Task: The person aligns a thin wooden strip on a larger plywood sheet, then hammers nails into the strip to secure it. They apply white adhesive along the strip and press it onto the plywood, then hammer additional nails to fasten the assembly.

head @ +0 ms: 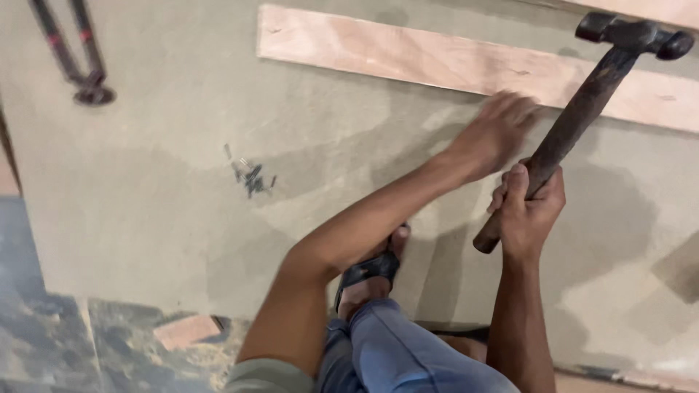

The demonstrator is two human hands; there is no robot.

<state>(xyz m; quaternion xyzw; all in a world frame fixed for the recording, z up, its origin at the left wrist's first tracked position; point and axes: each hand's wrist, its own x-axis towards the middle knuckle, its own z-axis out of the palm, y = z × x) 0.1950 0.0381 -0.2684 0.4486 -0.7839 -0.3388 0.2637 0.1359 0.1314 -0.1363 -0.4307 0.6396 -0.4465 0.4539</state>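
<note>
My right hand grips the dark wooden handle of a hammer, whose black metal head is raised over the far edge of a long pale wooden plank. My left hand, blurred, reaches out flat with fingers spread at the plank's near edge, holding nothing that I can see. The plank lies flat on a large grey-green board. A small cluster of dark nails lies on the board to the left of my arms.
My foot in a black sandal rests on the board, with my blue-jeaned knee below. A black tool with red-marked legs sits at the top left. A wood offcut lies on the dark floor at the lower left.
</note>
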